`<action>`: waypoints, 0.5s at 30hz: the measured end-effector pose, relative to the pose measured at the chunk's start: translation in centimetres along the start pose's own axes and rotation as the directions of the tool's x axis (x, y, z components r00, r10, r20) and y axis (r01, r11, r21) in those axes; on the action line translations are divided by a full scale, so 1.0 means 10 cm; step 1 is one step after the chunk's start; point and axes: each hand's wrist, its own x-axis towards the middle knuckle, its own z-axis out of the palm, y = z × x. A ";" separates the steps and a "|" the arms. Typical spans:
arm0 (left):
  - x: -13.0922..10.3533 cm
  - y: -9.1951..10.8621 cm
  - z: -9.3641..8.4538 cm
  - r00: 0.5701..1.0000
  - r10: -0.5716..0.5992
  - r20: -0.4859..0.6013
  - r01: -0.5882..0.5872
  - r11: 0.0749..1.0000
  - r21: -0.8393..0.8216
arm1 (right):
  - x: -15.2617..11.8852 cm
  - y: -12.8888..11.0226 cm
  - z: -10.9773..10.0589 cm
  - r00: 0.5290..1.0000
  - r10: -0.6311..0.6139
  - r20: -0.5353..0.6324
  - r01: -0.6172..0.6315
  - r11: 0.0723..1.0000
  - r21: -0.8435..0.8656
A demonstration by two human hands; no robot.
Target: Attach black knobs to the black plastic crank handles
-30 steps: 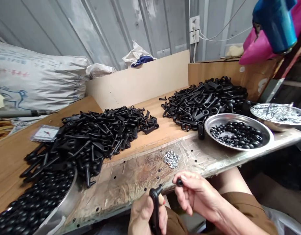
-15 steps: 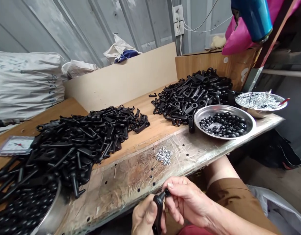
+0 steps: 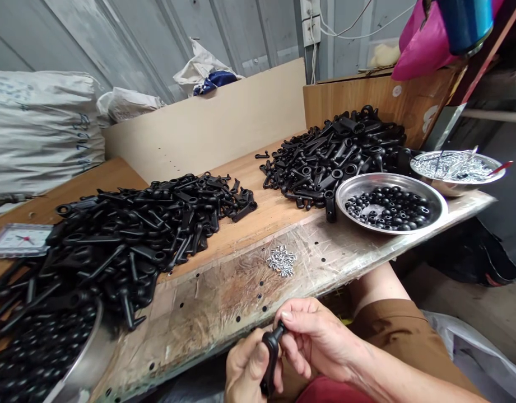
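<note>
In my left hand [image 3: 246, 364] is a black crank handle [image 3: 270, 361], the fingers wrapped around its arm, with its thin peg pointing up to the right. My right hand [image 3: 314, 333] pinches a small black knob [image 3: 282, 326] at the end of that peg. The fingertips cover most of the knob, so how far it sits on the peg is hidden. Both hands are just off the front edge of the bench, over my lap. A little pile of silver pins [image 3: 282, 261] lies on the bench beyond them.
Heaps of black crank handles lie at left [image 3: 157, 224] and right [image 3: 325, 157] on the bench [image 3: 215, 302]. A steel bowl [image 3: 440, 215] holds black knobs; a smaller bowl [image 3: 455, 187] holds silver pins. Another knob-filled container [image 3: 87, 358] stands front left, near a square clock [image 3: 20, 240].
My right fingers have closed further over the knob, which shows less than before. The left hand keeps its grip on the crank handle. The view has shifted slightly.
</note>
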 end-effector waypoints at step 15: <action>0.07 0.03 -0.11 0.955 0.136 0.265 -0.221 0.920 0.324 | -0.11 0.00 0.00 0.983 -0.046 -0.176 -0.006 0.959 -0.284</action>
